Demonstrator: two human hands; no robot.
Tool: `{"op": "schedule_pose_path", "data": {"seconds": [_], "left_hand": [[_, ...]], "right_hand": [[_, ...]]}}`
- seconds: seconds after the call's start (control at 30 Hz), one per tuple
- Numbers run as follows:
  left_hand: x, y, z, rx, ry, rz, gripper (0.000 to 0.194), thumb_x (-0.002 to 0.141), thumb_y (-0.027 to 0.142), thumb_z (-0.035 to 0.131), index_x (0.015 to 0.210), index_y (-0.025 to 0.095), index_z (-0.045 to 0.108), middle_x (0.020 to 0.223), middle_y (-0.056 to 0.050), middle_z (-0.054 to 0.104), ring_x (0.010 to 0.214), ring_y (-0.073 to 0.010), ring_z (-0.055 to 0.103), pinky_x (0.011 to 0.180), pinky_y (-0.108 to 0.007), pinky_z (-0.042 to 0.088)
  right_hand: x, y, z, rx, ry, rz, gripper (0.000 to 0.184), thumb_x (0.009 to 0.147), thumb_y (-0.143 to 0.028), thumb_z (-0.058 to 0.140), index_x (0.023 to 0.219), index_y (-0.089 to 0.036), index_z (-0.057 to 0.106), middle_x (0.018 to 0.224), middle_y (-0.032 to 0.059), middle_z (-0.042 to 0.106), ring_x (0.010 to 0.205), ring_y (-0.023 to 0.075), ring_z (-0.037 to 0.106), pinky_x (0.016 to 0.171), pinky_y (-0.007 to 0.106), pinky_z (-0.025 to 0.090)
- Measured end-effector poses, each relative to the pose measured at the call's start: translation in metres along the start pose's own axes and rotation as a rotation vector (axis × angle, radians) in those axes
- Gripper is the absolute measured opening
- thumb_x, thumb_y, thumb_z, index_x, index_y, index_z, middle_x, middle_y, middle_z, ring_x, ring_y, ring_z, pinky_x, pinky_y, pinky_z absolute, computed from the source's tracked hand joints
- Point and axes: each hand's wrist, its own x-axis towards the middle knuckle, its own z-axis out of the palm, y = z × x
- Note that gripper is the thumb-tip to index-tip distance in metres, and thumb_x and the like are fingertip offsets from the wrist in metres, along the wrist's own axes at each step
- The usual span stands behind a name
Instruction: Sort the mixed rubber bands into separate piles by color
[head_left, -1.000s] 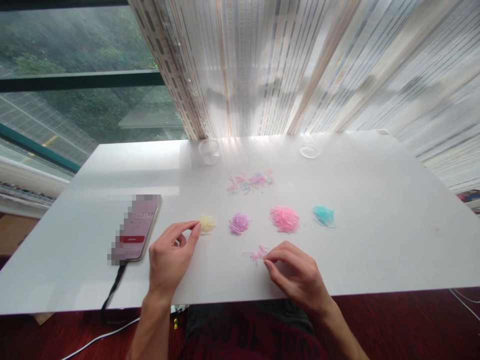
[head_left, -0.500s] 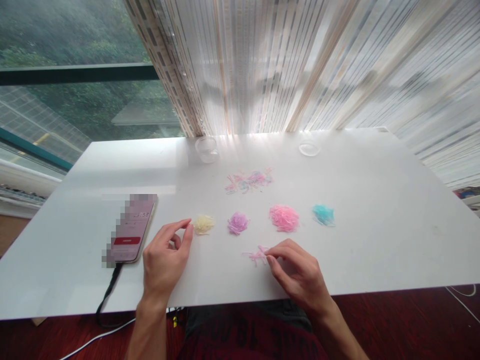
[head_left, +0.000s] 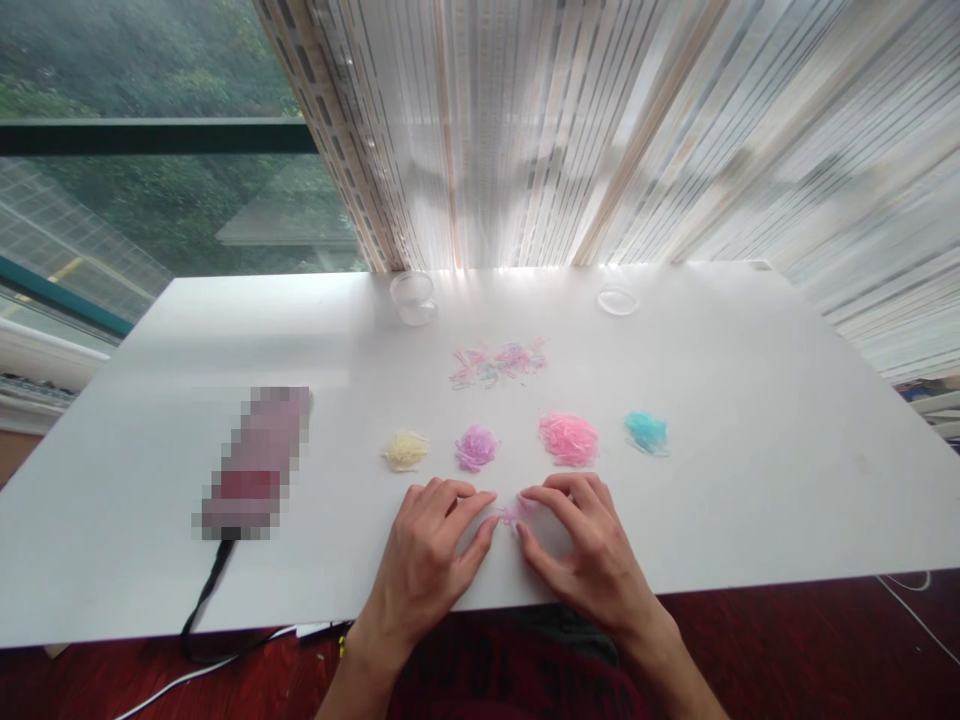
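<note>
A few pale pink-purple strips [head_left: 510, 516] lie near the table's front edge, between my two hands. My left hand [head_left: 439, 545] is at their left side, thumb and forefinger curved with the tips a little apart. From the right, my right hand [head_left: 589, 535] reaches to the same strips, its thumb and forefinger also apart and touching or nearly touching them. Just beyond the hands are separate piles of strips: a yellow pile [head_left: 406, 452], a purple pile [head_left: 476, 448], a larger pink pile [head_left: 568, 440] and a blue pile [head_left: 646, 432].
Farther back lies a loose mix of coloured strips [head_left: 499, 363]. A clear round container [head_left: 413, 298] and a clear lid [head_left: 618, 301] sit at the white table's [head_left: 757, 400] far side. On the left is a phone [head_left: 259, 465] with a black cable [head_left: 204, 600].
My left hand has moved right, from beside the yellow pile to the small strips. My right hand's thumb and forefinger have parted around the strips, which are now more bunched.
</note>
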Motion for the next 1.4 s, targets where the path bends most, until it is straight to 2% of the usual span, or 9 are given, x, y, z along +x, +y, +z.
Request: {"op": "schedule_pose_path", "data": {"seconds": [0.13, 0.27, 0.57, 0.77, 1.03, 1.27, 1.4], "left_hand": [[-0.002, -0.004, -0.001, -0.008, -0.028, -0.010, 0.015, 0.104, 0.021, 0.060, 0.109, 0.020, 0.074, 0.094, -0.005, 0.071, 0.085, -0.0205, 0.067, 0.076, -0.035, 0.046], [-0.002, -0.004, 0.000, -0.026, -0.033, -0.016, 0.015, 0.106, 0.019, 0.059, 0.103, 0.021, 0.073, 0.093, -0.004, 0.070, 0.086, -0.0191, 0.066, 0.076, -0.034, 0.044], [-0.003, -0.003, -0.002, -0.024, 0.038, -0.020, 0.012, 0.107, 0.018, 0.057, 0.105, 0.019, 0.069, 0.097, -0.005, 0.073, 0.087, -0.0197, 0.068, 0.078, -0.035, 0.047], [0.003, 0.009, 0.000, -0.135, 0.034, 0.009, 0.011, 0.107, 0.018, 0.058, 0.106, 0.020, 0.068, 0.095, -0.005, 0.079, 0.082, -0.0185, 0.072, 0.074, -0.032, 0.051], [0.000, 0.010, 0.005, -0.281, 0.038, 0.012, 0.010, 0.103, 0.012, 0.063, 0.109, 0.020, 0.068, 0.095, -0.004, 0.079, 0.084, -0.0178, 0.073, 0.078, -0.030, 0.057], [0.000, 0.009, 0.003, -0.337, 0.030, -0.051, 0.013, 0.101, 0.017, 0.069, 0.115, 0.020, 0.068, 0.097, -0.005, 0.078, 0.065, -0.0128, 0.063, 0.068, -0.026, 0.056], [-0.001, 0.007, 0.005, -0.354, 0.016, -0.073, 0.015, 0.101, 0.017, 0.070, 0.115, 0.020, 0.069, 0.097, -0.003, 0.077, 0.064, -0.0115, 0.060, 0.066, -0.025, 0.054]], "right_hand": [[0.001, 0.000, -0.002, 0.031, -0.076, -0.039, 0.026, 0.095, -0.018, 0.070, 0.120, -0.023, 0.068, 0.105, 0.0095, 0.065, 0.098, 0.0266, 0.061, 0.086, 0.044, 0.056], [0.003, 0.000, -0.002, 0.038, -0.094, -0.040, 0.023, 0.097, -0.020, 0.070, 0.120, -0.024, 0.070, 0.103, 0.0089, 0.066, 0.096, 0.0260, 0.062, 0.086, 0.043, 0.056], [0.001, 0.001, -0.002, 0.091, -0.052, -0.053, 0.025, 0.097, -0.020, 0.071, 0.122, -0.024, 0.070, 0.101, 0.0083, 0.068, 0.095, 0.0250, 0.063, 0.084, 0.042, 0.059], [0.004, 0.000, -0.003, 0.177, 0.029, -0.079, 0.027, 0.096, -0.017, 0.072, 0.122, -0.025, 0.072, 0.094, 0.0063, 0.070, 0.086, 0.0226, 0.066, 0.076, 0.038, 0.061], [0.004, 0.002, -0.003, 0.214, 0.017, -0.103, 0.020, 0.099, -0.012, 0.067, 0.113, -0.024, 0.074, 0.089, 0.0052, 0.072, 0.081, 0.0202, 0.066, 0.071, 0.035, 0.060], [0.003, 0.003, -0.002, 0.236, 0.023, -0.117, 0.021, 0.098, -0.007, 0.068, 0.113, -0.022, 0.071, 0.089, 0.0053, 0.071, 0.082, 0.0189, 0.064, 0.070, 0.032, 0.059], [0.002, 0.004, -0.002, 0.245, 0.035, -0.122, 0.022, 0.097, -0.005, 0.069, 0.113, -0.020, 0.071, 0.090, 0.0054, 0.071, 0.082, 0.0180, 0.062, 0.071, 0.031, 0.058]]}}
